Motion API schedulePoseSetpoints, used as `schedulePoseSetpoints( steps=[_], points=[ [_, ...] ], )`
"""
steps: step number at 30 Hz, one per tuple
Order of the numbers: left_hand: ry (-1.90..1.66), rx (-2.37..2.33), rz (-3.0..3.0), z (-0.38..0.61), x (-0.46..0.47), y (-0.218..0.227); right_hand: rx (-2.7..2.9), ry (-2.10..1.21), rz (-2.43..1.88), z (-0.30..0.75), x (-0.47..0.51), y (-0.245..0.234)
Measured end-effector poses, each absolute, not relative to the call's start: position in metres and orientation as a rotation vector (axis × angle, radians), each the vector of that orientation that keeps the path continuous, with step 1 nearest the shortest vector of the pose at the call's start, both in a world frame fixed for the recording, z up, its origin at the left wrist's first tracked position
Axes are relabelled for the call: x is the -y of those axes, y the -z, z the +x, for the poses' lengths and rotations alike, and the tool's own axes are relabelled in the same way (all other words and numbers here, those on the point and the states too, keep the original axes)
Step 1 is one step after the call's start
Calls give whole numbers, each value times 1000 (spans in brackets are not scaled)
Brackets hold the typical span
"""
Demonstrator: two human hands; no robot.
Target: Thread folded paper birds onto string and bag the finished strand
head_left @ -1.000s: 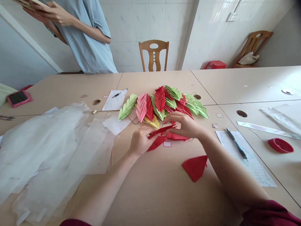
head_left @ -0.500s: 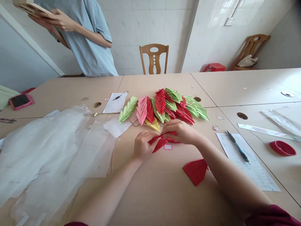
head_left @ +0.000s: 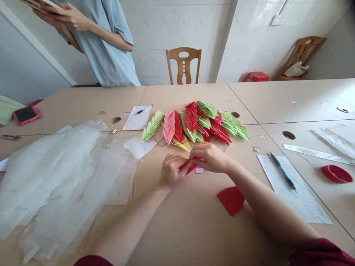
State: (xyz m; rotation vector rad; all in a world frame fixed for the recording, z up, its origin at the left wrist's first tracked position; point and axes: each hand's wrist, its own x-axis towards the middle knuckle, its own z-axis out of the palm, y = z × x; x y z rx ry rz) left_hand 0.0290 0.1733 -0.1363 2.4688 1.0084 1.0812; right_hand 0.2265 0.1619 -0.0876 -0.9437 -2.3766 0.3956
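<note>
My left hand (head_left: pixel 171 170) and my right hand (head_left: pixel 210 157) meet over a folded red paper piece (head_left: pixel 192 165) on the wooden table (head_left: pixel 180 221). Both hands are closed on it, pressing its folds together, so only a narrow red sliver shows between the fingers. Just beyond the hands lies a fan-shaped pile of folded paper leaves (head_left: pixel 194 123) in green, red, pink and yellow. A single folded red paper (head_left: pixel 231 199) rests flat near my right forearm. A small white sticker (head_left: pixel 199 170) sits under the hands.
Clear plastic sheets (head_left: pixel 61 177) cover the table's left side. A printed sheet with a pen (head_left: pixel 283 171) and a red dish (head_left: pixel 337 173) lie at the right. Another paper with a pen (head_left: pixel 140 116), a pink phone (head_left: pixel 26 114), a standing person (head_left: pixel 102 40) and chairs (head_left: pixel 183 64) are behind.
My hands have drawn closer together and squeezed the red paper piece into a tighter, smaller bundle; its spread points no longer stick out to the right.
</note>
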Motion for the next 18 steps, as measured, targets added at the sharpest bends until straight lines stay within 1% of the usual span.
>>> schedulePoseSetpoints(
  steps=[5, 7, 10, 14, 16, 18],
  points=[
    [-1123, -949, 2218, 29, -172, 135, 2339, -465, -928, 231, -165, 85],
    [-1148, -980, 2106, 28, -173, 135, 2326, -341, -995, 233, -161, 74],
    [-1168, -1081, 2025, 26, -173, 136, 2268, -166, -1005, 233, -140, 43],
    [-1166, -1144, 1935, 26, -173, 136, 2203, -239, -769, 221, -85, -4],
    [-1172, -1163, 1910, 27, -174, 135, 2131, -356, -808, 213, -57, -22],
    [-1185, -1168, 1900, 28, -174, 135, 1998, -406, -834, 209, -39, -32]
  ],
)
